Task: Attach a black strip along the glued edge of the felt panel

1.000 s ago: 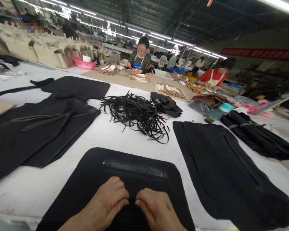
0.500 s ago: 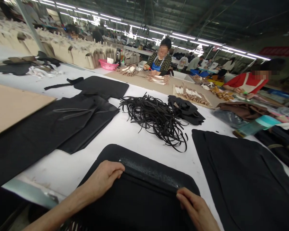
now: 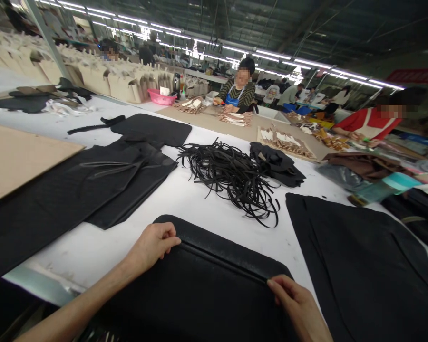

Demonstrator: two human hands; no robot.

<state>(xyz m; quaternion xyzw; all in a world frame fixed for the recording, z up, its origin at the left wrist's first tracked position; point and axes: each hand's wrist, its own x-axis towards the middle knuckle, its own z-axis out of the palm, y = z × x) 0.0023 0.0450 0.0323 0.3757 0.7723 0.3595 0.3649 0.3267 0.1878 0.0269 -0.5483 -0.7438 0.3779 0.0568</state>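
Note:
In front of me lies a black panel [image 3: 231, 242] with rounded far corners, its material looking like leather or coated cloth. Across it runs the straight, narrow edge of a black sheet [image 3: 221, 262]. My left hand [image 3: 159, 241] pinches this edge at its left end, thumb against fingers. At the right end my right hand [image 3: 292, 297] grips it the same way. The edge is taut between both hands. Dark material hides where the sheet ends towards me.
Beyond the panel is a tangled heap of thin black strips [image 3: 231, 175]. Black sheets [image 3: 107, 180] lie left beside a tan board [image 3: 21, 156]; a black stack [image 3: 360, 256] lies right. A teal-lidded bottle [image 3: 385, 187] rests near it. Co-workers sit across the table [image 3: 203, 213].
The sheet's edge has moved away from me over the panel, covering most of the shiny, speckled band that showed before. My left hand has shifted slightly up and left.

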